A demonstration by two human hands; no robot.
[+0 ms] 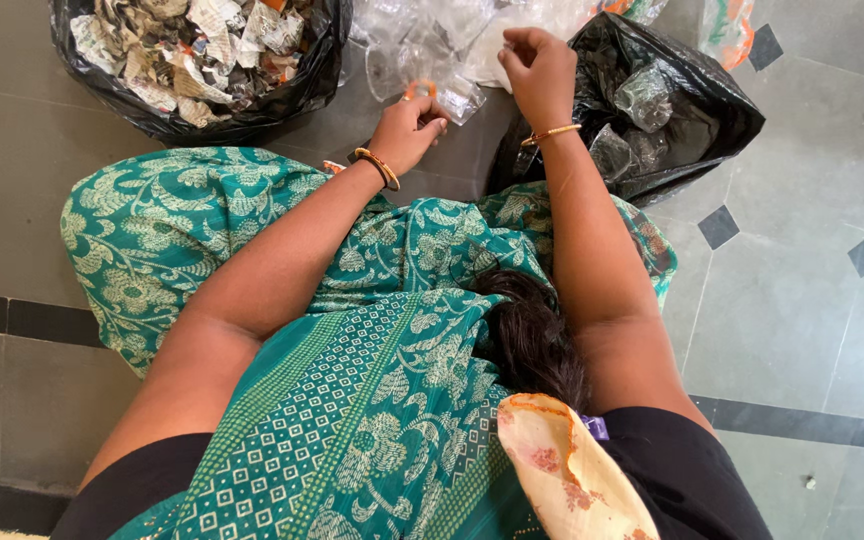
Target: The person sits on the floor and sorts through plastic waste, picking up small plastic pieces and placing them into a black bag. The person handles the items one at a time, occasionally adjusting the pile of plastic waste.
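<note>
Nearest the camera: a green patterned garment over the lap, with a pale cloth with reddish marks at the lower edge. Both forearms extend forward over a grey tiled floor.

The left hand, gold bangle at the wrist, has fingers drawn narrow, pinching a small orange ring attached to a piece of crumpled clear plastic. The right hand, also bangled, is curled half shut just above and beside it; whether its fingertips actually grip the plastic cannot be told from this angle.

The clear plastic lies on the floor directly ahead of both hands, between two black bags. Judged light, thin and springy, likely slippery, and liable to crackle or crease rather than break. The orange ring appears the stiffer part (possibly a bottle-neck collar), so it offers the firmest hold; the film is best taken at a folded edge.

Farther out: left, an open black bag filled with shredded printed paper; right, a second black bag holding more crushed clear plastic.
</note>
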